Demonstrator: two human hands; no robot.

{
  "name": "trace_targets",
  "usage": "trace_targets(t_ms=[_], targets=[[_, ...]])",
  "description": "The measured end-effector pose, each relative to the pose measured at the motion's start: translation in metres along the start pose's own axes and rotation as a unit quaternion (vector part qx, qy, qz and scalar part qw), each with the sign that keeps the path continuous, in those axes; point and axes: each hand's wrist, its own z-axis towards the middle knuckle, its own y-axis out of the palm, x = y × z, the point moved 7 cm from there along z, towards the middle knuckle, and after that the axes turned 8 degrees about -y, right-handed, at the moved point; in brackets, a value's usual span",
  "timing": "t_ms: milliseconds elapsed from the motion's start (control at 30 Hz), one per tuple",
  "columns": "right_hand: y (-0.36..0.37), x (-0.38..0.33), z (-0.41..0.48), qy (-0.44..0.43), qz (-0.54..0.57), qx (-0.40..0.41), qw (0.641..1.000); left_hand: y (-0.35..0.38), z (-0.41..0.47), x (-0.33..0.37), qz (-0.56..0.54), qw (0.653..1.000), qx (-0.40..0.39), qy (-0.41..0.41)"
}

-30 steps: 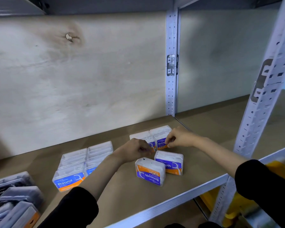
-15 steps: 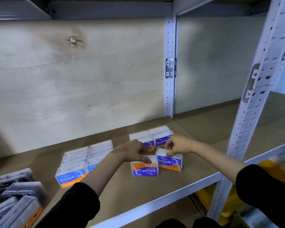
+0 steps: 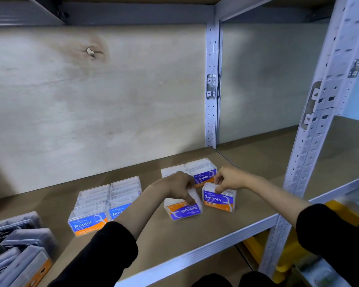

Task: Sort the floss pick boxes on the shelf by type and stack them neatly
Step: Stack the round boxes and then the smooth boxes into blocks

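1. Inverted Smooth box (image 3: 183,209), its label upside down, lies tilted on the shelf (image 3: 174,235) at lower centre. The left hand (image 3: 177,186) curls its grip over the box's top edge, grasping it.
2. Just right of it, an upright Smooth box (image 3: 219,199) stands on the shelf. The right hand (image 3: 229,179) pinches its top rim, grip clenched on it.
3. Behind both, the back Smooth boxes (image 3: 202,172) sit side by side.
4. Left of centre, Round boxes (image 3: 104,201) sit in two rows, well apart from the Smooth ones.
5. Dark boxes (image 3: 17,245) are piled at the lower left corner.
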Motion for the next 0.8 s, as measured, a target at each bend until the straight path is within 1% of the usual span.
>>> trace_targets(t_ms=[67, 133, 200, 267, 400, 467, 533, 600, 700, 800], targets=[[-0.002, 0.001, -0.001, 0.005, 0.005, 0.009, 1.000, -0.007, -0.008, -0.006, -0.110, 0.993, 0.044, 0.012], [-0.003, 0.002, -0.001, 0.013, 0.013, 0.014, 1.000, -0.006, -0.016, -0.016, -0.224, 0.972, 0.076, 0.014], [-0.004, 0.003, -0.001, 0.017, 0.018, 0.017, 1.000, 0.003, -0.021, -0.026, -0.311, 0.945, 0.099, 0.013], [-0.004, 0.003, -0.002, 0.020, 0.018, 0.015, 1.000, 0.017, -0.023, -0.034, -0.376, 0.920, 0.112, 0.010], [-0.006, 0.002, -0.002, 0.025, 0.002, 0.020, 0.999, 0.036, -0.025, -0.050, -0.453, 0.880, 0.142, -0.005], [-0.006, 0.001, -0.003, 0.029, -0.001, 0.018, 0.999, 0.040, -0.028, -0.059, -0.468, 0.872, 0.145, -0.011], [-0.005, 0.000, -0.005, 0.031, -0.002, 0.018, 0.999, 0.041, -0.032, -0.068, -0.468, 0.871, 0.148, -0.024], [-0.005, -0.002, -0.006, 0.032, -0.006, 0.020, 0.999, 0.041, -0.036, -0.076, -0.453, 0.878, 0.147, -0.038], [-0.004, -0.003, -0.007, 0.035, -0.016, 0.020, 0.999, 0.043, -0.041, -0.086, -0.383, 0.911, 0.136, -0.075], [-0.004, -0.006, -0.007, 0.031, -0.041, 0.019, 0.998, 0.050, -0.044, -0.087, -0.267, 0.950, 0.106, -0.119]])
